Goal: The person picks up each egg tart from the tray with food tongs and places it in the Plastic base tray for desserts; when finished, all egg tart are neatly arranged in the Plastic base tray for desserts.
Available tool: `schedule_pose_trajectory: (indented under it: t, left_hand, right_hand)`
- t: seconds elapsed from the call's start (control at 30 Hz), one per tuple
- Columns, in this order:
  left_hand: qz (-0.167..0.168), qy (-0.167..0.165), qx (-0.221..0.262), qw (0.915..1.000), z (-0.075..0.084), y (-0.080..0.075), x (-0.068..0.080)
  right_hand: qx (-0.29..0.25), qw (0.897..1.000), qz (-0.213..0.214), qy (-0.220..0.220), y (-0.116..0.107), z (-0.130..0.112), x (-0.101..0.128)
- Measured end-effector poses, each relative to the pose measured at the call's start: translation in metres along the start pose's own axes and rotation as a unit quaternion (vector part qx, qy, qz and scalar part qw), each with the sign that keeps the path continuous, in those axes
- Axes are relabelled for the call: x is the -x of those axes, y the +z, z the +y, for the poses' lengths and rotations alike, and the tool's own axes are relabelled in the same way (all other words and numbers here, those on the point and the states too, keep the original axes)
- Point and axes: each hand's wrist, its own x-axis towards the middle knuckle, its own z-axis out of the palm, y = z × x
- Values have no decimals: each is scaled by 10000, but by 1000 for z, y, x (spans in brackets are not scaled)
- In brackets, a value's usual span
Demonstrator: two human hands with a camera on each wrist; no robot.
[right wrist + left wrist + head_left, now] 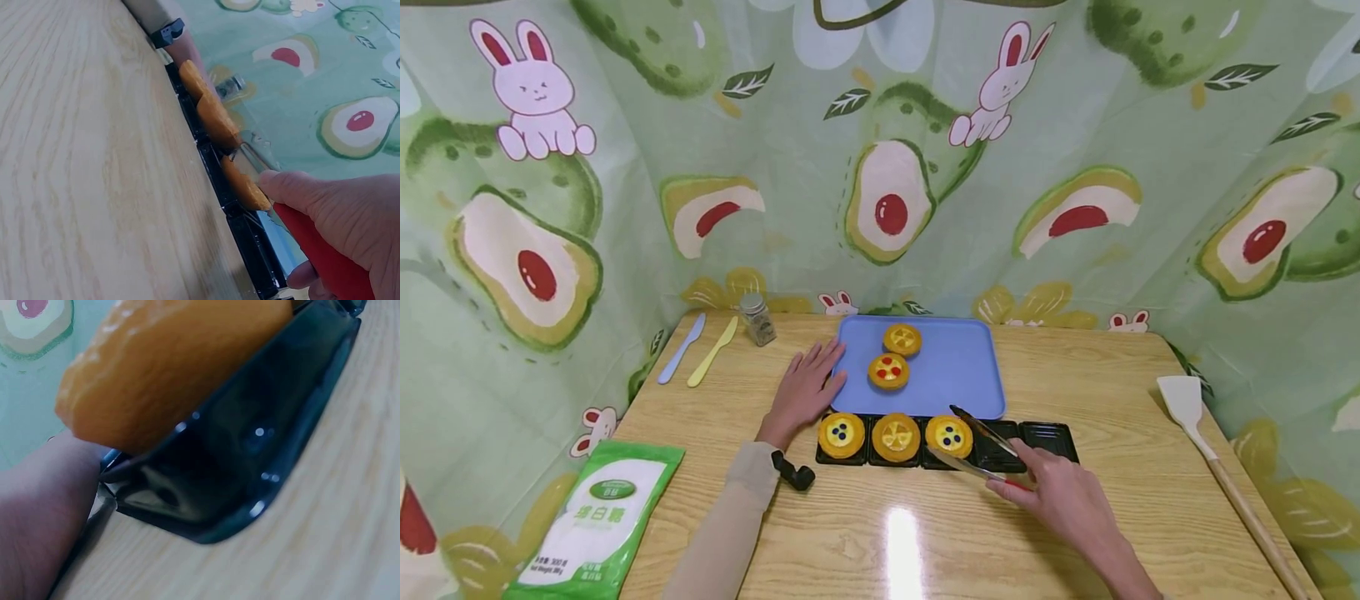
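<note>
My left hand (801,393) lies flat with straight fingers at the left edge of a blue tray (958,362). In my right hand (1066,498) is a pair of tongs with a red handle (312,247). The spread tong arms (966,467) straddle a tart with blue dots (949,437) in the third compartment of a black plastic container (1047,437). To its left sit a tart with yellow wedges (896,437) and another blue-dotted tart (841,436). On the tray are a red-topped tart (888,372) and a yellow-wedged one (902,340).
Behind my left hand stand a shaker (757,319), a yellow knife (712,352) and a blue knife (682,348). A green-and-white bag (598,517) lies at the front left. Along the right edge rests a spatula (1217,467). A printed curtain (805,242) hangs behind the table.
</note>
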Motion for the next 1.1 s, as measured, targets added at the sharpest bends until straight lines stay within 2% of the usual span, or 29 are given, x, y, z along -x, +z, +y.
schedule_pose_trajectory:
  t: [0.5, 0.77, 1.1]
  left_hand:
    - [-19, -57, 11, 10000, 0, 0, -1]
    - [-44, -59, 12, 10000, 0, 0, 0]
    - [-58, -71, 4, 10000, 2, -1, 0]
  right_hand:
    - [-420, 9989, 93, 210, -14, -5, -13]
    - [-352, 9990, 259, -75, -13, -7, -32]
    - [-231, 9950, 727, -650, -12, -18, -60]
